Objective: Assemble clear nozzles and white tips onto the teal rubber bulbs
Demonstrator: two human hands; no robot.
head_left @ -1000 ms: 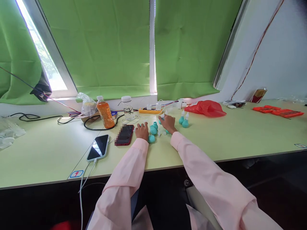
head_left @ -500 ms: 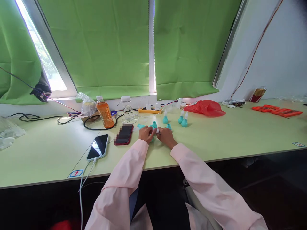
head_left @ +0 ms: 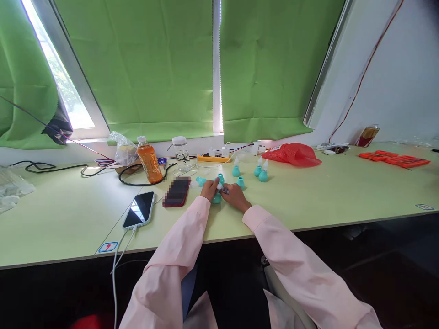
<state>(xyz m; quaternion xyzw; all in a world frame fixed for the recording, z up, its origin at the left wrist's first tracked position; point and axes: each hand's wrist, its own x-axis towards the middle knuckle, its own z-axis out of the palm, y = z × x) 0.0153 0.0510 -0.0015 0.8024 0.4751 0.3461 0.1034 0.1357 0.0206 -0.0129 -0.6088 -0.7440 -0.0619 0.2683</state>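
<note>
My left hand point(head_left: 208, 189) is closed, thumb and fingers pinching a small white tip point(head_left: 219, 186). My right hand point(head_left: 235, 195) is closed on a small grey piece point(head_left: 225, 189) touching or very near the white tip; I cannot tell if they are joined. Just below the left fingers sits a teal bulb point(head_left: 216, 199), partly hidden. Behind the hands another teal bulb point(head_left: 221, 177) stands with an open neck, and one more open-necked teal bulb point(head_left: 240, 183) is beside my right hand. A teal bulb point(head_left: 200, 181) lies on its side left of my left hand.
Further back stand a teal bulb with white tip point(head_left: 236, 170) and two more tipped bulbs point(head_left: 263, 174). A dark phone point(head_left: 176, 192), a charging phone point(head_left: 139, 210), an orange drink bottle point(head_left: 150, 162), a clear jar point(head_left: 182, 155), a power strip point(head_left: 213, 158) and a red bag point(head_left: 293, 154) surround them.
My fingers have shifted around the white tip, which now sits at my left fingertips. The grey piece has come into view in my right fingers. The standing bulbs have stayed put.
</note>
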